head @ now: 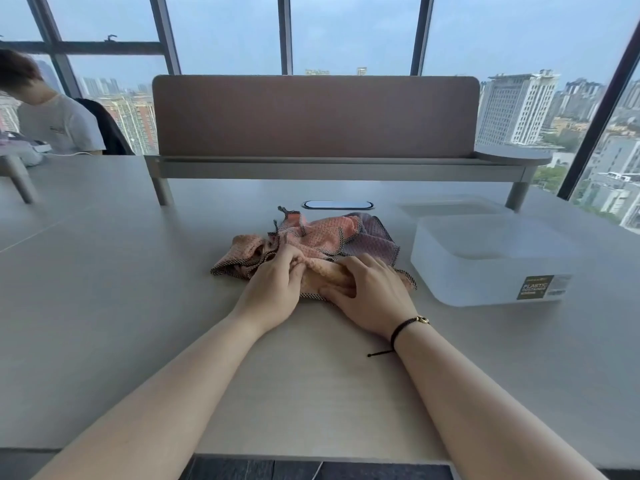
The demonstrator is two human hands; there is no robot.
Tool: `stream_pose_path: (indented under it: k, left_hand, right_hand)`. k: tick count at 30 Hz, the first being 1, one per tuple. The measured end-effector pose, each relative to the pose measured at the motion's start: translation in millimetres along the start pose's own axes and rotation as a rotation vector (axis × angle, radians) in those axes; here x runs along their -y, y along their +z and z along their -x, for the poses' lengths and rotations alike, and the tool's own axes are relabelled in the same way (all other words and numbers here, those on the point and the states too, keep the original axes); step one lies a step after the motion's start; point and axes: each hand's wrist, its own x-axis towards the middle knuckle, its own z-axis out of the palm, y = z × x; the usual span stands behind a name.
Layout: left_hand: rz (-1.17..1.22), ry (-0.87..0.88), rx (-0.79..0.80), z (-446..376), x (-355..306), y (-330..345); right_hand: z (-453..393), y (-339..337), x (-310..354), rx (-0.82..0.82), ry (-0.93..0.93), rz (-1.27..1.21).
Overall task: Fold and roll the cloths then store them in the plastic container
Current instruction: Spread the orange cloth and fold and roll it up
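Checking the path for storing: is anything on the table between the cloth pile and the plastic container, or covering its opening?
Nothing visible blocks it. Both the left hand and right hand rest on the cloths, and bare table separates the pile from the plastic container on the right. Its top looks open; the lid lies behind it.

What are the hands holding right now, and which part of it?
Both the left hand and the right hand are on the orange cloth, gripping its rolled-up near edge on the table.

Soft overcast daylight thru windows [349, 32], faint shadows, wide-angle edge warp, slightly soft.
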Motion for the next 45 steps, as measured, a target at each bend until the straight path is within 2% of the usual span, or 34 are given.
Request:
stream_pose_path:
  k: [6, 10, 14, 18, 24, 27, 30, 33, 36, 39, 43, 45]
  left_hand:
    - [0.174, -0.139, -0.102, -5, 8, -6]
    - [0.554, -0.336, -0.128, -9, 12, -11]
    - [1.062, -0.453, 0.002, -9, 4, -19]
    - [1.23, -0.48, 0.109, -9, 6, -19]
    - [1.506, -0.514, 0.131, -14, 17, -26]
    - [1.542, -0.553, 0.056, -16, 20, -29]
    - [1.474, -0.609, -0.008, -18, 23, -32]
    - [1.412, -0.638, 0.043, -18, 25, -36]
    - [1.342, -0.644, 0.085, -18, 29, -35]
    - [1.23, -0.684, 0.023, -21, 29, -29]
    - [1.214, -0.674, -0.072, -26, 31, -27]
    - [1.238, -0.666, -0.089, -27, 32, -26]
  right_hand:
    - [-3, 1, -1, -0.077, 0.004, 0.017]
    - [-3, -4, -3, -0.029, 0.072, -0.117]
    - [-7, -3, -11, -0.03, 0.163, -0.358]
    - [-10, -7, -17, -0.046, 0.181, -0.641]
    - [-13, -21, -15, 0.183, 0.328, -1.149]
    - [-11, -32, -14, 0.37, 0.37, -1.371]
    - [-8, -36, -14, 0.526, 0.429, -1.57]
    - [-7, -34, -15, 0.554, 0.371, -1.668]
    - [-11, -30, -22, 0.454, 0.366, -1.748]
    - [-13, -28, -27, 0.345, 0.43, -1.754]
    - [-12, -25, -31, 0.413, 0.45, -1.66]
    - [-10, -23, -28, 0.423, 0.401, -1.462]
